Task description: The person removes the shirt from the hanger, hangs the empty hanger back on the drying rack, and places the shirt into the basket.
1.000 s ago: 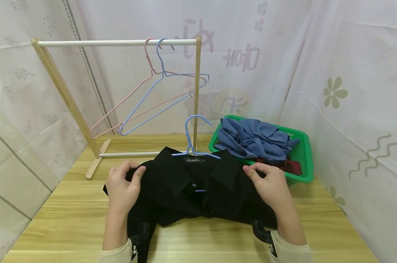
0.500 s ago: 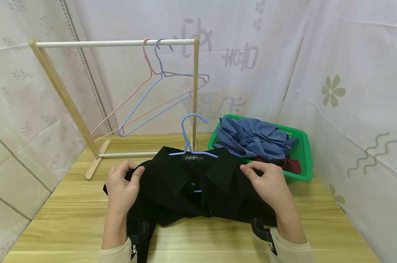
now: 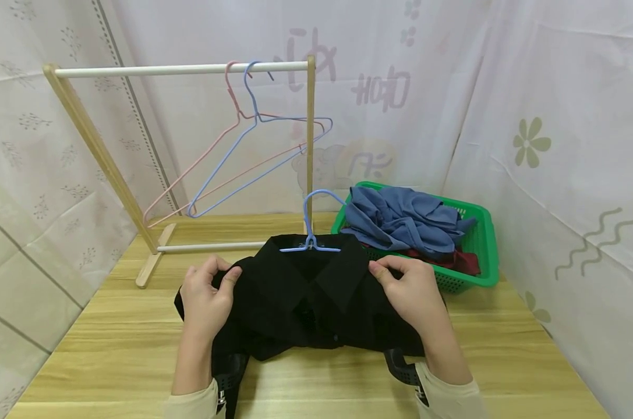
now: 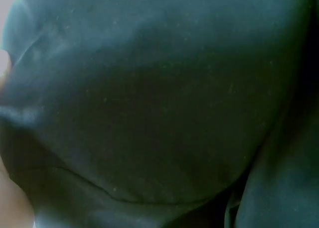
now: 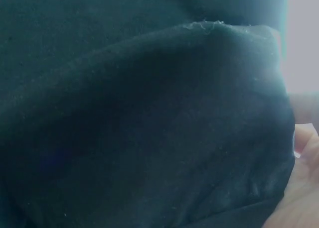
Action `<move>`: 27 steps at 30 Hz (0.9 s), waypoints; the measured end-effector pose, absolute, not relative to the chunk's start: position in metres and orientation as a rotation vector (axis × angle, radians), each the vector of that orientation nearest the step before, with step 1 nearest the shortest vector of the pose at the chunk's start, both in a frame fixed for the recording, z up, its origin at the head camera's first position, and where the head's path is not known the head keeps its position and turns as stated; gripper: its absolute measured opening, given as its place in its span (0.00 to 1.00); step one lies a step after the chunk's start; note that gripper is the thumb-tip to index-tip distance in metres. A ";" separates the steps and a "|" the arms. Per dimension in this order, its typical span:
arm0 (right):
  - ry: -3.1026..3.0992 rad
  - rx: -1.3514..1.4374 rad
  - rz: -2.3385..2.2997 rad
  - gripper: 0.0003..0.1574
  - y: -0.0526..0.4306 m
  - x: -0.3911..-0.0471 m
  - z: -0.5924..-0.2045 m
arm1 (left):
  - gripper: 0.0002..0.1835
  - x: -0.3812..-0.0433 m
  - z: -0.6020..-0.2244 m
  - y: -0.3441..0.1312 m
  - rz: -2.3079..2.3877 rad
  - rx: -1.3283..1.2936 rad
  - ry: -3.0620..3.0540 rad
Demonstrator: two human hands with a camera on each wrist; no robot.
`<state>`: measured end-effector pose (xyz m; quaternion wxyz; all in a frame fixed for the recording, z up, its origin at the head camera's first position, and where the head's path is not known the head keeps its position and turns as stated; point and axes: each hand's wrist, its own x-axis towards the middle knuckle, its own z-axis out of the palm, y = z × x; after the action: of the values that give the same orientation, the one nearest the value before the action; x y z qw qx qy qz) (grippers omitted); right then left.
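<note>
A black collared shirt point(image 3: 274, 302) is held up above the table, spread between both hands. My left hand point(image 3: 206, 297) pinches its left shoulder between thumb and fingers. On the other side my right hand point(image 3: 410, 291) pinches the right shoulder the same way. Inside the neck sits a blue hanger point(image 3: 309, 230); its hook rises over the collar and points right, and its lower parts are hidden in the cloth. Dark shirt fabric point(image 4: 149, 113) fills most of the left wrist view. In the right wrist view, part of my right hand shows beside the cloth.
A wooden rack point(image 3: 98, 151) with a white top bar point(image 3: 138, 71) stands behind at the left. From the bar hang a pink hanger point(image 3: 211, 152) and a blue one. A green basket point(image 3: 486, 244) at the back right holds blue clothing point(image 3: 405, 218) and dark red clothing point(image 3: 465, 263).
Both hands have drawn slightly closer together. The collar has closed up around the hanger's neck, and the hook has swung to the right. Both hands keep their hold on the shirt.
</note>
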<state>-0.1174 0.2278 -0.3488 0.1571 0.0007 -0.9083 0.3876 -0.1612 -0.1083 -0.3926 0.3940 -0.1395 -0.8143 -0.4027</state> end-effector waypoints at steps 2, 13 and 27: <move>-2.595 0.004 1.114 0.12 0.227 -0.118 -0.349 | 0.10 -0.162 -0.393 -0.107 -1.010 -0.356 -2.065; -2.561 0.024 1.124 0.12 0.218 -0.118 -0.343 | 0.12 -0.162 -0.394 -0.100 -1.023 -0.365 -2.042; -2.579 -0.012 1.218 0.11 0.202 -0.119 -0.339 | 0.12 -0.158 -0.395 -0.094 -0.986 -0.389 -2.071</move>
<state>-0.1194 0.2017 -0.3387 0.1442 -0.0042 -0.8947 0.4226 -0.1582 -0.0942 -0.3952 0.3963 -0.1536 -0.8173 -0.3890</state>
